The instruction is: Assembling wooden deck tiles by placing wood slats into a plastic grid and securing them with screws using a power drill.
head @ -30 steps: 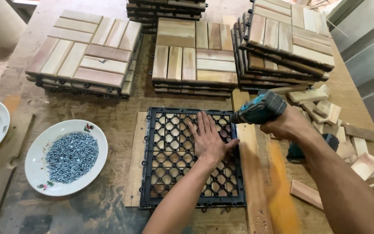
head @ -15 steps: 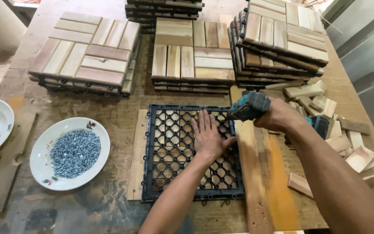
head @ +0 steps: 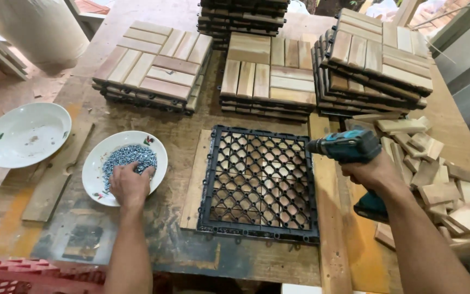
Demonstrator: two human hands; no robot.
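Head view, live: my left hand [head: 130, 184] has come off the black plastic grid [head: 260, 184], where it lay flat a moment ago, and is now over at the near-left plate of screws [head: 102, 169], fingers curled down into the grey pile [head: 129, 159]. I cannot tell whether it has pinched any yet. So the grid sits unheld now, slats showing through its mesh, lying on a thin board in the middle of the workbench [head: 191, 122].

My right hand [head: 372, 170] is wrapped tight around the handle of the teal cordless driver [head: 345, 147], its nose pointing left, hovering just beside the grid's far-right corner, not touching it as far as I can see. The driver has drifted a little right and lower than it was.

Moving outward: an empty white dish [head: 25, 134] with a small flower mark sits further left, near the screw plate. Along the far side stand stacks of finished wooden slat tiles [head: 156, 65], three piles side by side and more behind. To the right lies a loose heap of short offcut blocks [head: 436, 169]. A red plastic crate [head: 12, 276] peeks in at the near-left edge. No packages, labels or signs show anywhere.
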